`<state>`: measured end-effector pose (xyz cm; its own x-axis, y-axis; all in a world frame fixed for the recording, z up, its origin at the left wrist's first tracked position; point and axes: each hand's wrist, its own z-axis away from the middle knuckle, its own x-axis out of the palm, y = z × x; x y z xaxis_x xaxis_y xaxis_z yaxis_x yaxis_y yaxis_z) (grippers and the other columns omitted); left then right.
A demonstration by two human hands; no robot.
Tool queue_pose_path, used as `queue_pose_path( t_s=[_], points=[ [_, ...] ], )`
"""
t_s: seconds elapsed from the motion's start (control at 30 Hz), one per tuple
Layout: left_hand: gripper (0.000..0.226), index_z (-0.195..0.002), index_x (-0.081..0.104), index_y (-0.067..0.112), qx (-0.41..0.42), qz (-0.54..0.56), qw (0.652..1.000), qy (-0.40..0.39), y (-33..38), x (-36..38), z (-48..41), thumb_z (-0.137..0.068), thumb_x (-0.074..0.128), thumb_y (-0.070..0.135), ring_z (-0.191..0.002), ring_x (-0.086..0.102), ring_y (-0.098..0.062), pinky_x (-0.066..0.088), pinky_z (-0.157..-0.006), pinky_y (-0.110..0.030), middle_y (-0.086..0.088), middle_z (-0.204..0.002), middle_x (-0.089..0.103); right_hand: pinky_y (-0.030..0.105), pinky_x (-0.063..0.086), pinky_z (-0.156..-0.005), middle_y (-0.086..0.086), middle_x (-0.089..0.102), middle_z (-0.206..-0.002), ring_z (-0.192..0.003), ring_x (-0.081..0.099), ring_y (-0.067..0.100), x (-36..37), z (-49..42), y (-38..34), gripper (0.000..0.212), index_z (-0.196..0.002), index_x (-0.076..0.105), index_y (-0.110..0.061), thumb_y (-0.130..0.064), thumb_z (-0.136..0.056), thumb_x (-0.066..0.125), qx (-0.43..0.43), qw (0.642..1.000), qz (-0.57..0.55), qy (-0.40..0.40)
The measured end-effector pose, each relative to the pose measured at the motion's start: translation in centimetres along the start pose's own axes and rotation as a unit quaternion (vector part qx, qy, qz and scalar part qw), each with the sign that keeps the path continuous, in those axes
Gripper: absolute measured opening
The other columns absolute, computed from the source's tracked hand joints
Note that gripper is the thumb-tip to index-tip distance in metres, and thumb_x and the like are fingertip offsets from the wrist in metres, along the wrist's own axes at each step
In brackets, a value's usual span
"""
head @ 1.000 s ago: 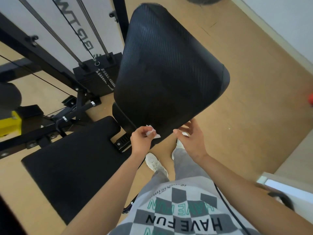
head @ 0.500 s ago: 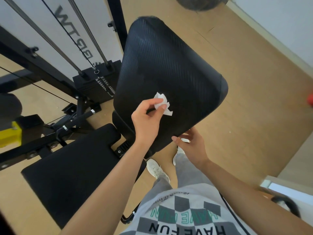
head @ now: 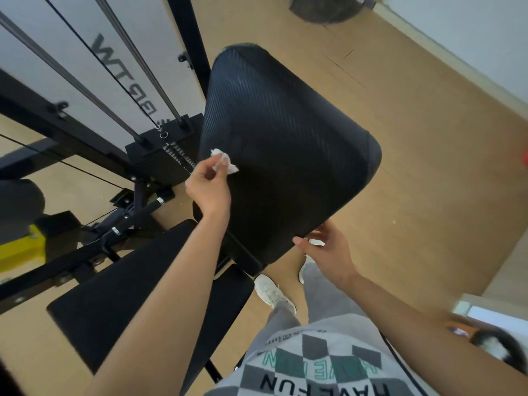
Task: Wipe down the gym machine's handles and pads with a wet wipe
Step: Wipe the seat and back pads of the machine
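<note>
A large black textured back pad fills the middle of the head view, tilted up toward me. My left hand pinches a crumpled white wet wipe and holds it against the pad's left side. My right hand is at the pad's near lower edge, fingers curled under the rim and thumb on top. A flat black seat pad lies below at the left, partly hidden by my left forearm.
The machine's black frame, guide rods, cables and weight stack stand at the left. A yellow part sits at the far left edge. Wooden floor spreads to the right; my white shoes are below the pad.
My left hand has moved the wipe from the pad's bottom edge upward and leftward across its face. My right hand has stayed at the lower edge.
</note>
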<state>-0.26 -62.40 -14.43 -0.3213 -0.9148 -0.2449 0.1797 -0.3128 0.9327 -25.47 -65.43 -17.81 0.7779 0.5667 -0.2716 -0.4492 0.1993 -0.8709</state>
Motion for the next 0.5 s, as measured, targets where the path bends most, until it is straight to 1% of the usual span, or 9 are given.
queue_pose_path(
  t_s=[0.07, 0.13, 0.2, 0.27, 0.33, 0.43, 0.5],
  points=[
    [0.01, -0.098, 0.077, 0.027, 0.041, 0.01, 0.997, -0.065, -0.7, 0.3, 3.4, -0.091, 0.078, 0.021, -0.095, 0.072, -0.005, 0.056, -0.089, -0.027, 0.005, -0.099, 0.077, 0.012, 0.055, -0.073, -0.024, 0.069, -0.111, -0.1, 0.068, 0.001, 0.0, 0.0, 0.1, 0.049, -0.128, 0.06, -0.033, -0.029, -0.084, 0.082, 0.0, 1.0, 0.001, 0.001],
    [0.015, -0.096, 0.074, 0.032, 0.079, -0.014, 0.989, -0.122, -1.5, 0.1, 6.6, -0.091, 0.077, 0.019, -0.097, 0.072, -0.011, 0.057, -0.087, -0.028, 0.002, -0.1, 0.076, 0.013, 0.057, -0.076, -0.021, 0.07, -0.113, -0.099, 0.068, 0.001, -0.1, 0.0, 0.1, 0.05, -0.129, 0.06, -0.03, -0.031, -0.085, 0.082, -0.002, 1.0, 0.003, -0.001],
    [0.015, -0.095, 0.074, 0.031, 0.089, -0.034, 0.985, -0.146, -1.9, -0.1, 7.4, -0.091, 0.077, 0.017, -0.095, 0.072, -0.012, 0.058, -0.085, -0.028, 0.001, -0.099, 0.074, 0.012, 0.056, -0.075, -0.022, 0.068, -0.115, -0.099, 0.068, 0.001, -0.1, -0.1, 0.0, 0.052, -0.132, 0.059, -0.029, -0.033, -0.085, 0.081, -0.002, 1.0, 0.009, -0.002],
    [0.011, -0.096, 0.076, 0.025, 0.071, -0.024, 0.989, -0.128, -1.3, -0.1, 5.7, -0.09, 0.078, 0.017, -0.094, 0.073, -0.011, 0.058, -0.087, -0.03, 0.001, -0.098, 0.076, 0.011, 0.055, -0.074, -0.024, 0.068, -0.114, -0.1, 0.068, 0.001, 0.0, -0.1, 0.0, 0.052, -0.132, 0.059, -0.03, -0.034, -0.085, 0.081, 0.001, 1.0, 0.012, 0.002],
    [0.01, -0.094, 0.076, 0.024, 0.026, 0.016, 0.997, -0.069, 0.0, 0.1, 2.5, -0.089, 0.079, 0.016, -0.093, 0.073, -0.006, 0.058, -0.092, -0.03, 0.005, -0.095, 0.077, 0.011, 0.055, -0.073, -0.024, 0.068, -0.113, -0.099, 0.068, 0.0, 0.1, -0.1, 0.0, 0.051, -0.13, 0.059, -0.03, -0.035, -0.085, 0.081, 0.006, 1.0, 0.014, 0.006],
    [0.009, -0.1, 0.077, 0.024, 0.005, -0.004, 1.0, 0.006, 2.0, 0.1, -1.0, -0.092, 0.076, 0.02, -0.088, 0.068, 0.005, 0.054, -0.093, -0.022, 0.016, -0.092, 0.072, 0.01, 0.055, -0.071, -0.021, 0.069, -0.112, -0.097, 0.068, 0.0, 0.1, -0.1, 0.0, 0.049, -0.129, 0.06, -0.028, -0.033, -0.085, 0.081, 0.006, 1.0, 0.014, 0.007],
    [0.01, -0.103, 0.077, 0.023, 0.005, -0.004, 1.0, 0.026, 2.2, 0.3, -1.4, -0.093, 0.074, 0.022, -0.087, 0.067, 0.006, 0.054, -0.092, -0.021, 0.017, -0.092, 0.071, 0.01, 0.054, -0.07, -0.019, 0.069, -0.111, -0.096, 0.068, 0.001, 0.1, -0.2, 0.1, 0.049, -0.128, 0.061, -0.026, -0.032, -0.084, 0.082, 0.01, 1.0, 0.01, 0.007]
  ],
)
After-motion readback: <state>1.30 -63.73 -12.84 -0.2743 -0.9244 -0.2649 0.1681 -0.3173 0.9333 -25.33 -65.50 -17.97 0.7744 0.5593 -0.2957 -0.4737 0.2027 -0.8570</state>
